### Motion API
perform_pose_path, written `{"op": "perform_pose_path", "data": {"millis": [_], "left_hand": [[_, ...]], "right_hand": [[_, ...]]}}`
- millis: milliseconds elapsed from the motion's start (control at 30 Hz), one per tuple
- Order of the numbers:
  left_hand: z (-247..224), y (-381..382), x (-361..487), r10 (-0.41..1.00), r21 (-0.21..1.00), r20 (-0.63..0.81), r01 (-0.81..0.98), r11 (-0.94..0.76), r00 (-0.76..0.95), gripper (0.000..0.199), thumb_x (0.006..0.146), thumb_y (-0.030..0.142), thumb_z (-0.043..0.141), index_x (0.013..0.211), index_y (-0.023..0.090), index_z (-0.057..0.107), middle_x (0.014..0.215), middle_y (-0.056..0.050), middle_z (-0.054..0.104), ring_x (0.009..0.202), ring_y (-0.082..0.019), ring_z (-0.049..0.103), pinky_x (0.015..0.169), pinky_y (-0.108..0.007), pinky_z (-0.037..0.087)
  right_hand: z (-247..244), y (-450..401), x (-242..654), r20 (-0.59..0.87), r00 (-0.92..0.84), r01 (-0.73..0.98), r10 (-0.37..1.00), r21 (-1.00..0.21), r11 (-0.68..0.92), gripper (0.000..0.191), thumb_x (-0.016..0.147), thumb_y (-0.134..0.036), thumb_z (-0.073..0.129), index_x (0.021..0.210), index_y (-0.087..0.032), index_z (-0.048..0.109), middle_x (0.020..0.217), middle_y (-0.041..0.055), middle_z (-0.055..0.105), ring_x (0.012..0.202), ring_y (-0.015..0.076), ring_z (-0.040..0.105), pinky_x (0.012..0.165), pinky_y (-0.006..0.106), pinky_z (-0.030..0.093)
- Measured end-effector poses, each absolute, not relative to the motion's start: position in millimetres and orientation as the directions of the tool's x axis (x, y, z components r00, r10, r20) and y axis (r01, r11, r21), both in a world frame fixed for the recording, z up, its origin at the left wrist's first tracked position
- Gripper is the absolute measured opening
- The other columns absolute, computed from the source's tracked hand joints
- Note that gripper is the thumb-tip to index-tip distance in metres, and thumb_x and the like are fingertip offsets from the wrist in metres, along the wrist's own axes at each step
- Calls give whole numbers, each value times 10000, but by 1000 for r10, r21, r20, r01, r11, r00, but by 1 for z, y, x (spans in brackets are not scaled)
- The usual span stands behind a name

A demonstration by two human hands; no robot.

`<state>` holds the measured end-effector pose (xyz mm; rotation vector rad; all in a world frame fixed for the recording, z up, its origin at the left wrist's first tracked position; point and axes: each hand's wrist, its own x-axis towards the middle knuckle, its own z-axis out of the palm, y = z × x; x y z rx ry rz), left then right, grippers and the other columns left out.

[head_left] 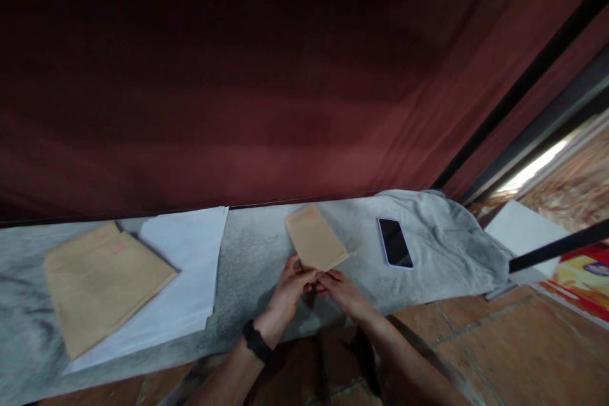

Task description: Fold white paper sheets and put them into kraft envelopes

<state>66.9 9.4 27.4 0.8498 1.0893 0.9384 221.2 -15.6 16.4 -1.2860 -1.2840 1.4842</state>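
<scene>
A small brown paper envelope (316,238) is held at its near corner, over the grey cloth. My left hand (291,285), with a black band on the wrist, pinches that corner from the left side. From the right, my right hand (335,285) closes on the same corner, its fingertips meeting those of the left. The fingers partly hide the corner. Left of my hands, larger brown envelopes (104,285) lie on top of a stack of white paper sheets (195,273).
A phone (396,243) with a pale purple case lies on the grey cloth (257,247) to the right. Behind the cloth rises a dark red fabric wall (304,108). Black bars (514,95) stand at the right, above a tiled floor (514,342) and a colourful package (585,279).
</scene>
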Motion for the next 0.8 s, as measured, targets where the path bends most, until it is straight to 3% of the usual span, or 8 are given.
{"op": "perform_pose_path", "data": {"millis": [100,167,267,333,400,500,633,800], "left_hand": [[25,16,54,928,932,-314,-120,341,198,536,608,250,749,1105,193,556,761,29,690,576,-120,586,544,-246,407],[24,19,45,914,935,-332,-50,352,235,558,579,221,731,1108,194,554,687,60,655,509,-106,541,504,-239,382],[22,19,32,882,924,-370,16,382,290,568,568,195,714,1111,214,551,644,83,629,458,-90,508,461,-222,351],[21,17,25,859,921,-375,35,388,349,574,572,197,728,1120,218,558,644,78,635,445,-86,505,448,-217,344],[20,15,20,844,925,-369,61,376,390,588,583,205,739,1144,208,560,631,72,633,445,-92,514,442,-213,340],[18,14,16,858,929,-369,142,341,358,568,614,208,718,1155,195,544,594,84,610,431,-103,514,434,-209,334],[18,14,16,905,908,-330,351,228,268,512,648,180,682,1141,198,545,621,77,613,468,-134,550,469,-230,371],[22,9,16,966,714,-206,699,40,154,578,695,173,720,1246,196,547,783,-31,693,779,-258,693,717,-315,477]], "right_hand": [[28,-20,242,-323,-372,96,870,-946,-311,506,897,-666,551,952,-210,763,970,71,796,692,192,721,667,348,621],[37,-20,251,-317,-459,108,830,-947,-302,535,941,-650,494,891,-192,767,917,73,792,665,175,707,650,317,610],[46,-17,250,-154,-303,122,940,-985,-122,531,994,-617,427,946,-205,757,966,73,786,780,197,732,751,349,619],[45,-13,243,20,-217,265,976,-961,79,497,1031,-574,393,1088,-226,743,1113,71,771,993,213,727,919,384,590],[39,-8,234,150,-305,464,940,-839,285,462,1064,-508,367,1266,-245,689,1321,62,700,1249,209,628,1109,408,482],[21,-2,226,169,-478,671,862,-564,482,463,1082,-433,363,1465,-244,541,1552,57,508,1466,206,417,1242,440,315],[0,13,223,169,-462,805,871,-331,492,485,1069,-406,414,1530,-263,453,1622,55,384,1506,218,349,1254,460,288],[-8,41,222,226,-357,873,906,-263,410,497,1073,-397,379,1539,-235,441,1624,78,376,1502,236,358,1240,472,298]]}}
